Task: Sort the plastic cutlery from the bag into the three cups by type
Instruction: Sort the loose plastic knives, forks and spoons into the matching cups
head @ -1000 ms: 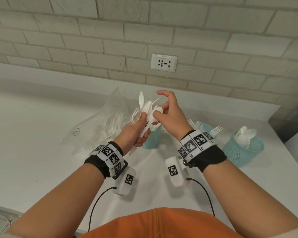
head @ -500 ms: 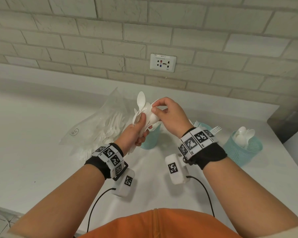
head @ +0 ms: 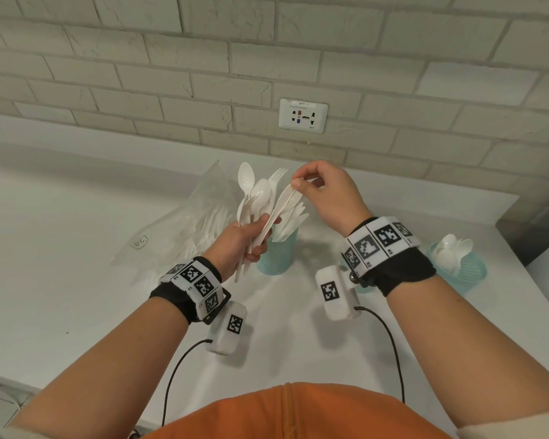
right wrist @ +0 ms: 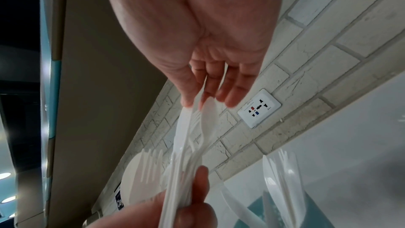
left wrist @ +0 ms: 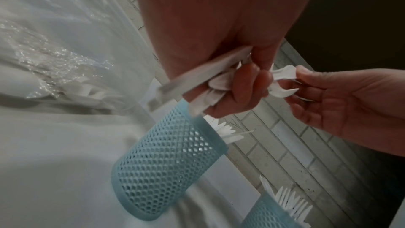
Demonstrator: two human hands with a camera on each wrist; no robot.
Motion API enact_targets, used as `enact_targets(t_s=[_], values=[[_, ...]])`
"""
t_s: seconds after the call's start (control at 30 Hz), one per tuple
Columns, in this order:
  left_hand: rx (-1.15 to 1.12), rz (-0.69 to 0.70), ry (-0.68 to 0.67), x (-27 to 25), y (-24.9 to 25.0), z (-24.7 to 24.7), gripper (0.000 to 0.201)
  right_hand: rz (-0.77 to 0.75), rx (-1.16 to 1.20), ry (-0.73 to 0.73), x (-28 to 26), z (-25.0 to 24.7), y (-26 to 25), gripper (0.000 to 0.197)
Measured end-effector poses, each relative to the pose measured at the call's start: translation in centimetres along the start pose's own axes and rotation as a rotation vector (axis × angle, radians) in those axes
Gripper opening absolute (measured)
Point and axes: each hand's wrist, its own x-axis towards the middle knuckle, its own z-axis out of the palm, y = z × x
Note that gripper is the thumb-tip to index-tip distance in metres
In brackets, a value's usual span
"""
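We look down past an orange shirt (head: 298,413) at our two forearms, each with a black wristband carrying a small white camera, raised over a white counter (head: 61,280). Our left hand (head: 241,239) is curled in a fist round a bundle (head: 257,198) of white plastic cutlery, handles down; a spoon bowl and fork tines fan out above the fist. Our right hand (head: 327,194) is just beside it and a little higher, thumb and forefinger pinching the tip of one white piece (head: 286,198) whose lower end is in the left fist; the other fingers are loosely bent and hold nothing. Whether that piece is a knife or a spoon we cannot tell. Directly behind the left hand stands a pale blue mesh cup (head: 278,255), upright, with white knives (head: 293,221) leaning out of its top. A second blue mesh cup (left wrist: 263,214), holding forks, shows clearly only in the left wrist view, near the first. Further right, well apart, a third blue mesh cup (head: 469,274) holds spoons (head: 450,251), bowls up. Left of the first cup lies the clear bag (head: 171,229), crumpled on the counter, with more white cutlery inside. Behind everything runs a pale brick wall (head: 140,58) with a white socket (head: 303,115).
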Motion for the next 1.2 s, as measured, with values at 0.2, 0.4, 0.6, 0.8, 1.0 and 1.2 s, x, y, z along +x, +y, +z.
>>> enact_targets(t_s=[0.2, 0.4, 0.6, 0.8, 1.0, 1.2], values=[[0.165, 0.015, 0.096, -0.2, 0.0, 0.2, 0.023, -0.009, 0.057, 0.050, -0.4, 0.3, 0.1, 0.014], [0.191, 0.149, 0.419, 0.3, -0.1, -1.6, 0.025, -0.033, 0.138, 0.186, 0.8, -1.5, -1.1, 0.031], [0.151, 0.199, 0.416, 0.4, -0.4, -2.1, 0.022, 0.003, -0.030, 0.165, 0.8, 1.1, 1.2, 0.024], [0.124, 0.198, 0.208, 0.1, -0.2, -0.9, 0.021, 0.076, -0.125, 0.056, 0.2, 2.9, 0.9, 0.033], [0.154, 0.165, 0.086, 0.0, -0.3, 0.5, 0.019, 0.094, -0.115, 0.064, 0.9, 2.9, -0.1, 0.032], [0.186, 0.117, 0.067, -0.1, -0.3, 1.0, 0.025, 0.008, 0.085, 0.146, 1.1, 1.0, -1.6, 0.026]])
